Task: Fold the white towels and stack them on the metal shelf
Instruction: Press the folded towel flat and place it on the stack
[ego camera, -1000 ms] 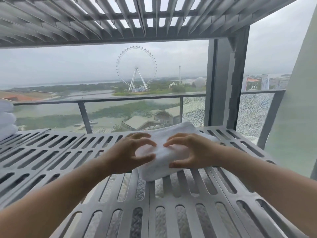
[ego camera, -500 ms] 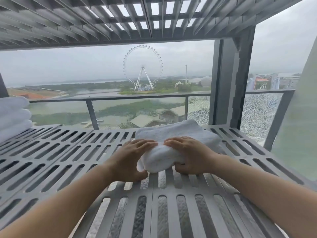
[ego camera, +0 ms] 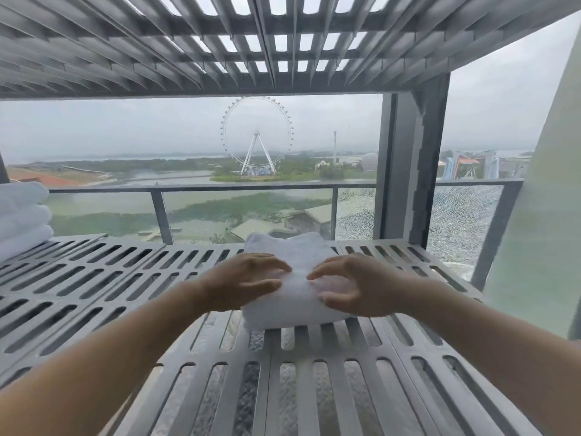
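Note:
A folded white towel [ego camera: 295,247] lies on the slotted metal shelf [ego camera: 94,278], near its middle. My left hand [ego camera: 242,281] holds the towel's near left end, fingers curved over the top and thumb against the front. At the near right end, my right hand [ego camera: 355,284] holds it the same way, fingers arched and spread. The towel's underside and far edge are partly hidden. A stack of three folded white towels [ego camera: 22,212] sits at the shelf's far left edge.
Another slotted metal shelf [ego camera: 251,42] hangs close overhead. A grey upright post [ego camera: 412,158] stands at the back right. Behind the shelf are a glass balcony railing [ego camera: 220,190] and an open view. Bare shelf surface lies between the stack and the towel.
The towel, angled to the right a second ago, now lies straight and squared on the shelf. Both hands stayed on its near end, their fingers now more arched.

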Action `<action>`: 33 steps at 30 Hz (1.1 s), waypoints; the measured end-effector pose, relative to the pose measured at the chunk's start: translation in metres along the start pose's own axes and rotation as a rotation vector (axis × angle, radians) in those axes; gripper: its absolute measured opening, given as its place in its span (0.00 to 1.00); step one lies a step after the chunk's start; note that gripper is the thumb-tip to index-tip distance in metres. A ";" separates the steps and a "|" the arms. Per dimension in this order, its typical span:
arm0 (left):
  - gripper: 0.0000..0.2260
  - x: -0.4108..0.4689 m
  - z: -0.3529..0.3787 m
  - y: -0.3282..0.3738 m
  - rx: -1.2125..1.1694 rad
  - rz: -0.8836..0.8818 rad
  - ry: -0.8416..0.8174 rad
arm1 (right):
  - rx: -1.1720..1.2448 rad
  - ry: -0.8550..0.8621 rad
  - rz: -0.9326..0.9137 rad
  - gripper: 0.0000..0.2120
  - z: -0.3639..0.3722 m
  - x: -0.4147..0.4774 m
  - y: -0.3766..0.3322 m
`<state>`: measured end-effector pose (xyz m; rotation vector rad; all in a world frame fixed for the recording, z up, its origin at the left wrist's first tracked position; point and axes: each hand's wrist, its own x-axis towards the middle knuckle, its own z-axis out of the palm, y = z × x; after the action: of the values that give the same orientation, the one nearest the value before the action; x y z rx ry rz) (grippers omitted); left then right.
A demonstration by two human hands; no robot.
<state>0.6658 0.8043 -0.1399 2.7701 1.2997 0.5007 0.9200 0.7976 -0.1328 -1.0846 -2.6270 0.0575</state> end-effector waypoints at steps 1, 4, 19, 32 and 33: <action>0.25 -0.002 0.002 -0.005 0.009 -0.037 -0.046 | -0.080 -0.031 -0.017 0.26 0.006 0.003 -0.009; 0.29 -0.001 0.017 -0.004 0.041 -0.136 -0.026 | -0.298 -0.034 -0.038 0.29 0.017 0.013 -0.019; 0.26 -0.020 -0.002 -0.016 0.282 -0.096 -0.005 | 0.101 0.000 0.089 0.29 0.013 0.017 0.005; 0.27 -0.038 0.019 -0.041 0.694 -0.222 0.072 | -0.080 0.088 0.014 0.29 0.038 0.021 0.012; 0.27 -0.037 0.018 -0.040 0.715 -0.208 0.046 | -0.067 0.091 0.024 0.29 0.038 0.023 0.012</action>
<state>0.6195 0.8044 -0.1734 3.0783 2.0895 0.0860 0.9025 0.8251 -0.1647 -1.1137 -2.5519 -0.0729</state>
